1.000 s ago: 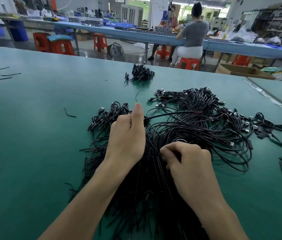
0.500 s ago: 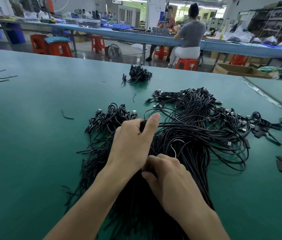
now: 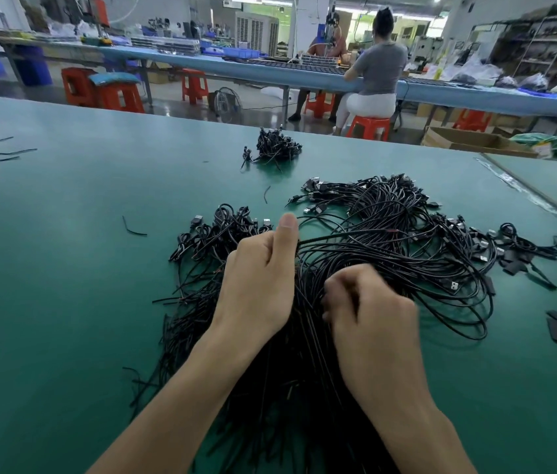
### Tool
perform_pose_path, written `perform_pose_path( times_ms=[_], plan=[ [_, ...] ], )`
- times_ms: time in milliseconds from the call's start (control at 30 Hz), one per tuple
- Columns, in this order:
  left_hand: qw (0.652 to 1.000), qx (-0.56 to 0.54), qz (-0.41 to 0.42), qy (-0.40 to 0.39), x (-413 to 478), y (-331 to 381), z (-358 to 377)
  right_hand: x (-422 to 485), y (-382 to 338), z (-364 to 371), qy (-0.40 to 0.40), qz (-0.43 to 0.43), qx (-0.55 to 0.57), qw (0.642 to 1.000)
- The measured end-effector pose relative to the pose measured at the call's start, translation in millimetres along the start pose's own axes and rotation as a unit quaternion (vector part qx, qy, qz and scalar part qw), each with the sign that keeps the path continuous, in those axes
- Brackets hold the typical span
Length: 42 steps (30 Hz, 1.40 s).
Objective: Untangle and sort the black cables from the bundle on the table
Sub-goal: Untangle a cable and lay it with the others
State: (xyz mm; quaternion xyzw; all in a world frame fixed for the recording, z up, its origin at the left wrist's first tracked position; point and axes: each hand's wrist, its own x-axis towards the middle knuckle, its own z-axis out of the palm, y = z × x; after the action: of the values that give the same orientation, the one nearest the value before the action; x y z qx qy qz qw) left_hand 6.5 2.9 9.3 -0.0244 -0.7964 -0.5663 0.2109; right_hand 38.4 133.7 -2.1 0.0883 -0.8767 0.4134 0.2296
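- Table [image 3: 64,268]: green.
- My left hand [image 3: 260,278]: fingers curled round strands, thumb raised.
- Small pile [image 3: 277,147]: farther back, apart.
- My right hand [image 3: 372,309]: just beside the left, curled among strands; blurred, grip cannot be told.
- Bundle [image 3: 390,241]: mid-table, under both hands.

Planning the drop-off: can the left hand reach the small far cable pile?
Probably, if it lets go: the left hand grips the bundle, but only open table and cable ends lie before the small pile.
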Motion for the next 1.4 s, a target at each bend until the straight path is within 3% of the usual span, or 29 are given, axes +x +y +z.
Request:
perform_pose_path(
  times_ms=[133,267,333,400,600,833,1000,1200,1300,1400],
  plan=[
    [0.997,-0.071,0.001,-0.025,-4.6,8.8,3.3,8.2,-1.7,-7.5,0.127,0.094,0.199,0.967],
    [0.987,-0.103,0.009,-0.123,-13.2,18.4,9.9,13.6,-12.9,-10.8,0.163,0.222,0.477,0.835],
    [0.979,-0.123,0.013,-0.163,-16.6,20.9,12.9,12.1,-19.6,-10.6,0.139,0.232,0.532,0.802],
    [0.972,-0.159,0.008,-0.173,-17.6,24.2,14.0,8.8,-23.8,-8.9,0.098,0.198,0.532,0.818],
    [0.969,-0.230,-0.016,-0.091,-11.3,22.7,11.0,4.9,-25.0,-7.7,0.031,0.082,0.342,0.936],
    [0.989,-0.143,-0.019,-0.029,-9.2,19.0,7.9,3.4,-20.8,-11.4,-0.050,-0.017,0.185,0.981],
    [0.985,-0.127,-0.074,-0.088,-9.2,15.4,8.8,4.4,-14.8,-17.7,-0.008,-0.169,-0.039,0.985],
    [0.945,-0.180,-0.183,-0.204,-10.2,19.5,3.2,5.7,-10.5,-21.4,0.011,-0.215,-0.080,0.973],
    [0.910,-0.217,-0.246,-0.255,-12.2,24.8,3.5,8.2,-9.8,-24.9,0.003,-0.195,-0.075,0.978],
    [0.874,-0.249,-0.258,-0.328,-11.3,26.3,-0.8,11.0,-6.7,-29.9,-0.028,-0.168,-0.048,0.984]
  ],
)
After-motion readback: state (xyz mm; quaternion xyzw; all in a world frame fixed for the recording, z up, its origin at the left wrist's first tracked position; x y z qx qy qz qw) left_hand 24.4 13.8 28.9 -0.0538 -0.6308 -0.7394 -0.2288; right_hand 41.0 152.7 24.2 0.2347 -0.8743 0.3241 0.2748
